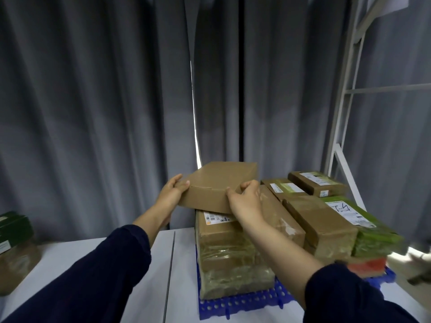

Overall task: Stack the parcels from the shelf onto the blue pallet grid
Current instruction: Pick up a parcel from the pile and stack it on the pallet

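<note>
A flat plain cardboard parcel (217, 185) is tilted just above the left stack of parcels. My left hand (171, 194) grips its left near corner and my right hand (247, 201) grips its right near edge. Under it sits a tall taped brown parcel (231, 255) with a white label, standing on the blue pallet grid (238, 304). More parcels fill the grid to the right: a taped brown box (319, 222), a green-wrapped parcel (370, 234) and two smaller labelled boxes (317, 183) at the back.
The grid lies on a white table (182, 276). A white metal shelf frame (345, 108) rises at the right. Grey curtains hang behind. At the far left, a dark green box (14, 227) sits on a brown package.
</note>
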